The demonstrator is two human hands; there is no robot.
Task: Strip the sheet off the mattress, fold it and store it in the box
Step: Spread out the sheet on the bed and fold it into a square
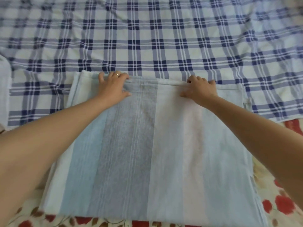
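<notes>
A folded striped sheet point(147, 145) in pale blue, grey and pink lies flat in front of me, on top of a blue-and-white plaid sheet point(147, 38) that covers the mattress. My left hand point(113, 86), with a ring on one finger, grips the far edge of the striped sheet left of its middle, fingers curled over the edge. My right hand point(200, 89) grips the same far edge further right, where the cloth bunches into a small ridge. No box is in view.
A floral cover point(282, 202) with red flowers shows under the striped sheet at the near and right edges. A white cloth point(4, 82) lies at the far left. The plaid sheet is wrinkled towards the back.
</notes>
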